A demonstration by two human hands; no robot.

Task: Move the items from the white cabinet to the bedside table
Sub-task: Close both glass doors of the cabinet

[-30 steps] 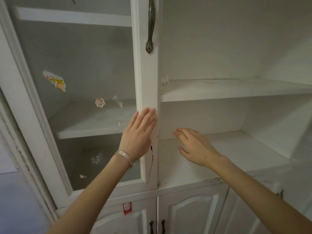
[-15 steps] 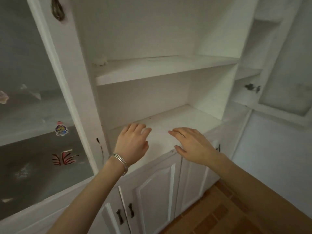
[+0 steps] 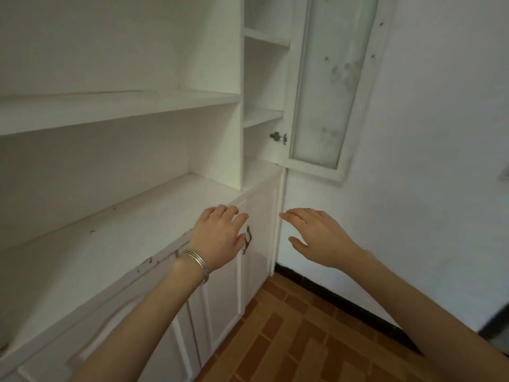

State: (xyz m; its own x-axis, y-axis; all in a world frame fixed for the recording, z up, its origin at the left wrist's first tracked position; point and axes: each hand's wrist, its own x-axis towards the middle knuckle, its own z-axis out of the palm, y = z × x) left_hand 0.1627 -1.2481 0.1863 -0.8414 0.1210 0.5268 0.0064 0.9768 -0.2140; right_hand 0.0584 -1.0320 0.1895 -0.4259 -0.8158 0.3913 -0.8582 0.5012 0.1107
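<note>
The white cabinet [image 3: 115, 111] fills the left of the view, its open shelves bare. My left hand [image 3: 219, 238], a silver bangle at the wrist, hovers palm down over the front edge of the lower shelf, fingers apart and holding nothing. My right hand [image 3: 314, 237] floats just right of the cabinet's end, in front of the white wall, also open with nothing in it. No items and no bedside table are in view.
A narrow glass cabinet door [image 3: 325, 86] hangs open at the upper right, above my right hand. Closed lower doors with a dark metal handle [image 3: 248, 239] sit under the shelf. Brown tile floor [image 3: 303, 334] and a white wall [image 3: 429, 161] lie to the right.
The view has swung right, from the glass-doored left section to the cabinet's right end. My left hand left the door frame; both hands moved right with the view, still holding nothing.
</note>
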